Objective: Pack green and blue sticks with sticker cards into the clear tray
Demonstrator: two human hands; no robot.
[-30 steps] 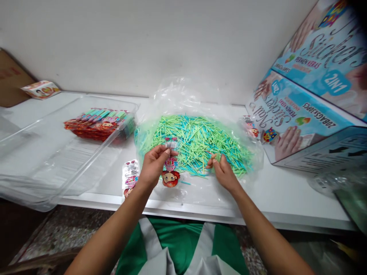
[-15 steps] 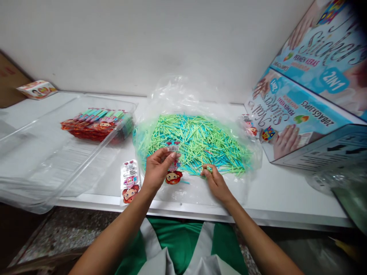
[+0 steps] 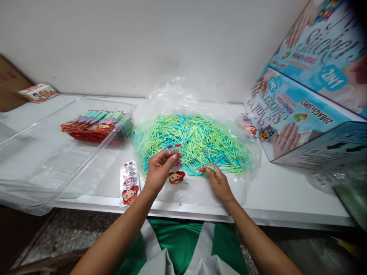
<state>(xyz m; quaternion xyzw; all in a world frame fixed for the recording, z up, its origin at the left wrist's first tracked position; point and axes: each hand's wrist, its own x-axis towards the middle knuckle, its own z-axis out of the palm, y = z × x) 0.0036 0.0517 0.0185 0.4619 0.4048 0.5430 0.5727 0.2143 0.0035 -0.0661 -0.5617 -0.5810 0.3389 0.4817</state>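
Note:
Between the thumb and fingers of my left hand (image 3: 159,168) is a small printed packet (image 3: 176,177) with a red-haired cartoon face at its lower end. My right hand (image 3: 219,183), a little to the right, is closed on a small bunch of green and blue sticks (image 3: 210,169); their ends show above the thumb. Behind both hands lies a heap of thin green and blue sticks (image 3: 195,137) on a clear plastic bag (image 3: 172,91). A flat packet (image 3: 129,183) of the same print rests on the table left of my left forearm.
At left a clear plastic tray (image 3: 83,168) holds a stack of filled packets (image 3: 91,128). Large blue printed boxes (image 3: 298,114) stand at right, with another packet (image 3: 249,124) by them. A small box (image 3: 38,93) and a brown carton (image 3: 11,84) are at back left.
The packet in my left hand has shifted slightly right and down. My right hand has turned a little, showing more of the stick ends. The other things have stayed in place.

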